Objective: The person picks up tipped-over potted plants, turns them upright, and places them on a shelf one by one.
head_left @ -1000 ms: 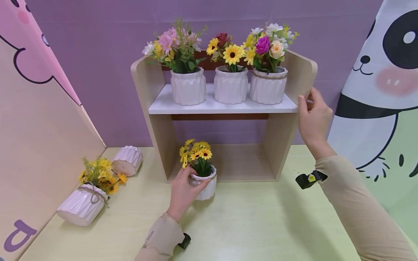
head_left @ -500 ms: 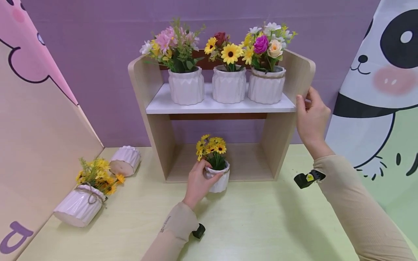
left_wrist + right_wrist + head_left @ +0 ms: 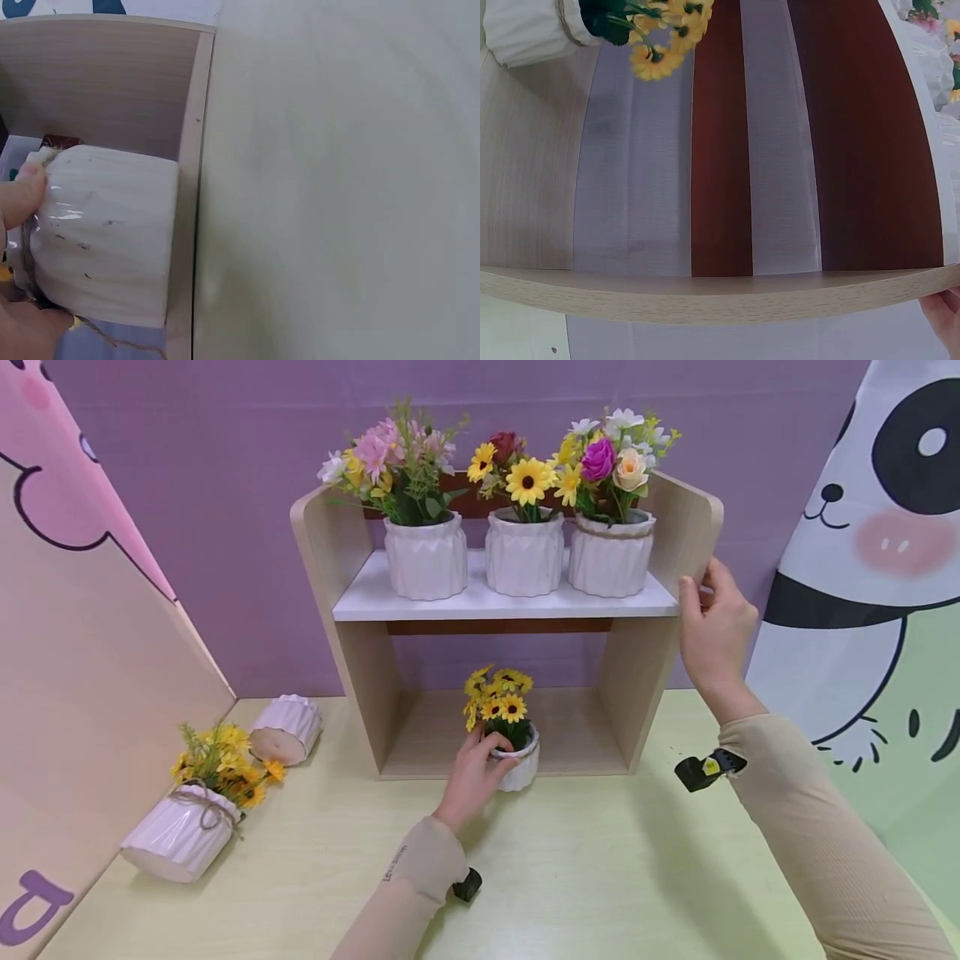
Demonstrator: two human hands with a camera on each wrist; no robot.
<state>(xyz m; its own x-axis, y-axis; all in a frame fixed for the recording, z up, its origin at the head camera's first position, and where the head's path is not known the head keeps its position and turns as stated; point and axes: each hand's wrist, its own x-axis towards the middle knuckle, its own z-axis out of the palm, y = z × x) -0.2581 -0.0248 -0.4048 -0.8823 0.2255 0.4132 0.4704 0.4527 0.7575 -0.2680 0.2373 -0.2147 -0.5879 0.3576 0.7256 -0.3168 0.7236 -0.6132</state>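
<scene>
your left hand [image 3: 472, 779] pinches the sunflower pot [image 3: 527, 765], now further right, only at the shelf [image 3: 647, 681] front. your right hand [image 3: 717, 639] grips its side.

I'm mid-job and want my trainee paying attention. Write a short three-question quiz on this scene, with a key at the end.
1. True or false: the left hand holds a white pot of yellow flowers.

2. Multiple choice: how many flower pots stand on the white upper shelf?
A) two
B) three
C) four

3. Fill in the blank: the twine-tied pot at the left of the table lies on its ____.

Key: 1. True. 2. B. 3. Side.
</scene>
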